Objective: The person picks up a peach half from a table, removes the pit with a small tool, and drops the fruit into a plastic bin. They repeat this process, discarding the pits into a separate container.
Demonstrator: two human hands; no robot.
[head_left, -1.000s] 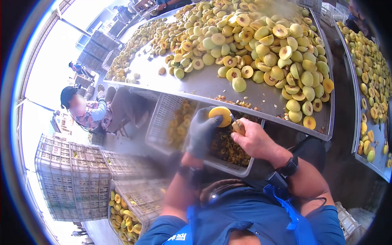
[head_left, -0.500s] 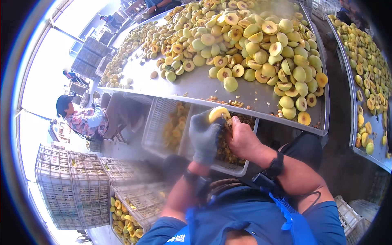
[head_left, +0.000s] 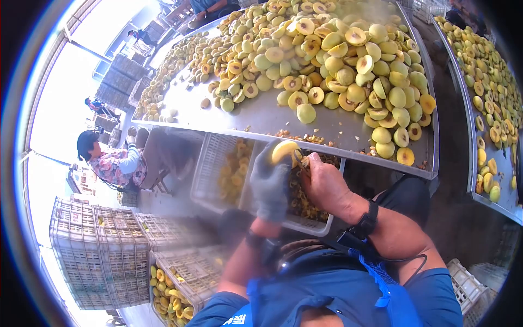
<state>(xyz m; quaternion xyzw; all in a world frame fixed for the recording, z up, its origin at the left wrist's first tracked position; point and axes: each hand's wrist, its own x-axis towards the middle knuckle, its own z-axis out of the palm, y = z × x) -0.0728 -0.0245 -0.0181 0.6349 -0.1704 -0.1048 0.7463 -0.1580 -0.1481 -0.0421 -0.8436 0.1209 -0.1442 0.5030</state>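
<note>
In my gloved left hand is a yellow peach half, gripped between thumb and fingers just in front of the table's edge. My bare right hand is closed around a small pitting tool with a dark metal loop; its handle is mostly hidden in my fist. The loop is right at the side of the peach half. Below both hands stands a pale plastic crate with brown and yellow pit scraps. Left of it, another white crate contains yellow peach halves.
A metal table ahead bears a big heap of cut peach halves. A second laden table stands at right. Stacked crates rise at left, near a seated person. Other people are farther back.
My left hand and the peach half have shifted slightly left, and the tool's loop shows more clearly beside the fruit. My right hand has hardly moved.
</note>
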